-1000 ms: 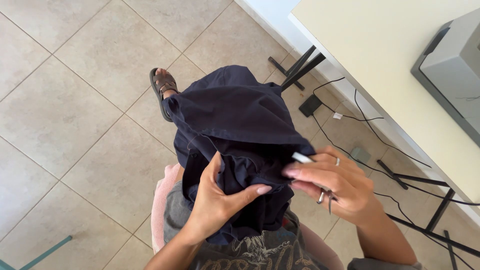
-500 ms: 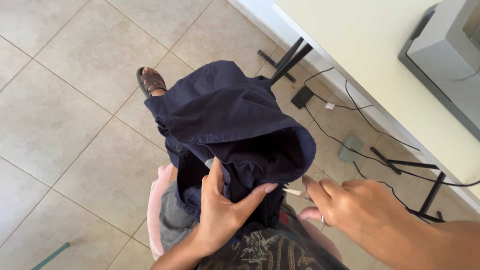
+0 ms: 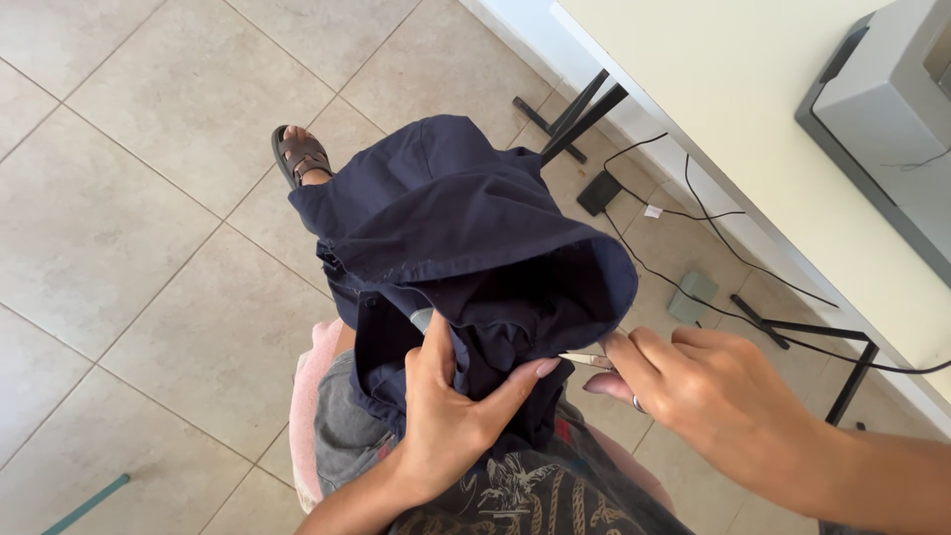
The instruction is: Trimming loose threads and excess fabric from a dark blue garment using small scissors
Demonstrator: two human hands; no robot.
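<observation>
Pale table (image 3: 753,119) above cables, grey machine (image 3: 882,119) on it; navy garment (image 3: 466,248) drapes over the lap (hiding most of it). Left hand (image 3: 446,416) pinches its fabric; right hand (image 3: 713,396) grips a slim metal tool (image 3: 586,361).

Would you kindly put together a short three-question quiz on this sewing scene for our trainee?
1. True or false: the left hand pinches the navy garment.
2. What does the right hand hold? A) a thin metal tool B) a cup C) a phone
3. Which item of footwear shows on the tiled floor?

Key: 1 true; 2 A, the thin metal tool; 3 a brown sandal.
</observation>
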